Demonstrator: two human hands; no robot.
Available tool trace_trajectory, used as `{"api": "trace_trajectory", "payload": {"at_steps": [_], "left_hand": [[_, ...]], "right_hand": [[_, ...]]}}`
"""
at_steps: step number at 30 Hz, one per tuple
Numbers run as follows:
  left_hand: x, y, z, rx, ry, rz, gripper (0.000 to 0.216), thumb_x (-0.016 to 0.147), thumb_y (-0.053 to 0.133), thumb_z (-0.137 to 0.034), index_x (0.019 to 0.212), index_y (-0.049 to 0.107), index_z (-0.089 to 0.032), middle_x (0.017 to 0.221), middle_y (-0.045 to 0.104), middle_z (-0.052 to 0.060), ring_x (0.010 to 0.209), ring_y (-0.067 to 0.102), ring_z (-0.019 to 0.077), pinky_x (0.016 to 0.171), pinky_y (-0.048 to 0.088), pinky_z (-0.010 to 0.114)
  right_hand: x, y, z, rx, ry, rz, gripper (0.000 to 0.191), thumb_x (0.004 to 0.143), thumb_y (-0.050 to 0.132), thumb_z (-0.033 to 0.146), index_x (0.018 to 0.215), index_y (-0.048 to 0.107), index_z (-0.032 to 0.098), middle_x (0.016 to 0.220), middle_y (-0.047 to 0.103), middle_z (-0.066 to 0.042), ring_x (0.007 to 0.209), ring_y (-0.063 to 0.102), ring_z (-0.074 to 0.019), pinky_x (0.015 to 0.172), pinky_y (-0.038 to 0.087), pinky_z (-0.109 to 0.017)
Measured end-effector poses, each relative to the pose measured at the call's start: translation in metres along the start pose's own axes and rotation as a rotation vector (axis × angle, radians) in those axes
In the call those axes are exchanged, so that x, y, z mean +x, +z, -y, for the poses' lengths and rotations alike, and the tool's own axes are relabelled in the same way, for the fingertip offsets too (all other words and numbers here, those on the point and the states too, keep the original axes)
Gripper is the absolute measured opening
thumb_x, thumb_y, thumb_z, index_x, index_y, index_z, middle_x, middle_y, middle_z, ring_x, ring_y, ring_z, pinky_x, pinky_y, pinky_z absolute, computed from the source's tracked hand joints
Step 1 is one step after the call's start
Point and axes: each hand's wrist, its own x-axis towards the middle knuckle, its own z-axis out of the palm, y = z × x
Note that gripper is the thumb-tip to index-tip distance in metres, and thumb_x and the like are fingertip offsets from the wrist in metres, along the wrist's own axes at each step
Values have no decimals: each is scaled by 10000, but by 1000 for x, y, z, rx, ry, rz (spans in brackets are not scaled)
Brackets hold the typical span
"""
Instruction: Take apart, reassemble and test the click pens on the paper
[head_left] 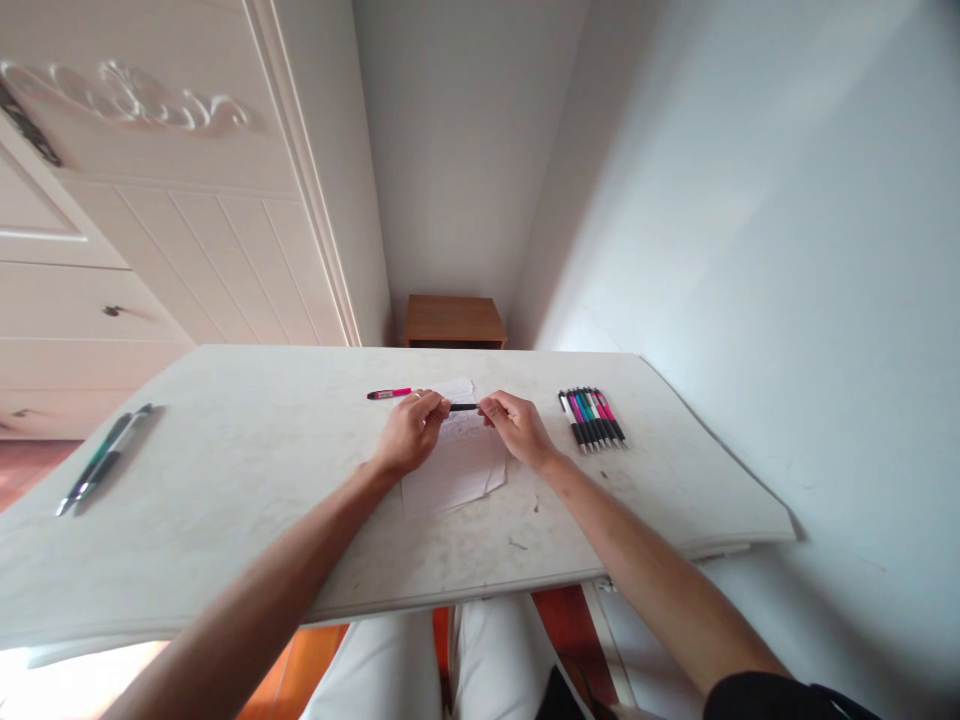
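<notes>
Both hands meet over the sheets of paper (pixel 450 475) on the white table. My left hand (pixel 409 435) is closed in a pinch on a pen (pixel 463 407), of which only a black stretch and a bit of silver show. The fingers of my right hand (pixel 517 425) pinch the pen's other end, near the silver part. Just left of my left hand lies a pink pen (pixel 390 394) with a black end; its right end is hidden behind the hand. Handwriting is faintly visible on the top sheet.
To the right, several pens (pixel 592 420) with black grips and coloured barrels lie side by side. Two more pens (pixel 109 460) rest at the table's left edge. A white wardrobe (pixel 225 240) stands left, a wall (pixel 735 270) right. Beyond the table sits a brown wooden cabinet (pixel 455 318).
</notes>
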Motion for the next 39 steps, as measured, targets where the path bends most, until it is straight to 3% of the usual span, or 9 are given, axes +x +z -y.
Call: {"api": "trace_trajectory", "payload": {"at_steps": [9, 14, 18, 22, 29, 39], "left_hand": [[-1, 0, 5, 34, -62, 13, 324, 961, 393, -303, 683, 519, -194, 695, 593, 42, 685, 544, 176, 646, 405, 285], [0, 1, 11, 87, -45, 28, 285, 954, 438, -296, 770, 623, -180, 761, 633, 52, 743, 565, 184, 707, 429, 302], [0, 2, 14, 42, 38, 63, 243, 940, 494, -291, 866, 702, -191, 857, 678, 64, 833, 589, 191, 791, 456, 319], [0, 3, 15, 64, 91, 114, 233, 922, 543, -311, 896, 747, -203, 842, 670, 68, 810, 586, 191, 775, 467, 322], [0, 7, 26, 151, 72, 191, 162, 864, 633, -291, 906, 777, -230, 895, 690, 66, 862, 583, 218, 798, 483, 342], [0, 2, 26, 143, 9, 133, 238, 871, 618, -378, 993, 752, -224, 942, 705, 63, 924, 581, 231, 863, 487, 367]], "right_hand": [[8, -4, -7, -29, -114, -152, 168, 857, 627, 362, 879, 661, 198, 862, 687, -37, 785, 621, -169, 741, 478, -282], [13, -18, -26, -219, -57, -147, 69, 838, 624, 208, 852, 690, 197, 866, 672, -35, 776, 611, -162, 716, 476, -280], [14, -22, -39, -410, 11, -81, 143, 826, 617, 106, 835, 726, 198, 874, 675, -48, 850, 618, -177, 835, 467, -315], [14, -19, -41, -482, 37, -62, 172, 847, 615, 113, 880, 752, 212, 879, 666, -50, 876, 613, -180, 842, 465, -306], [13, -19, -35, -542, 34, -33, 182, 859, 612, 138, 913, 766, 218, 876, 650, -59, 884, 598, -184, 838, 463, -298], [14, -19, -39, -488, 22, -42, 186, 868, 586, 137, 952, 739, 198, 896, 654, -64, 858, 596, -179, 842, 472, -306]]}}
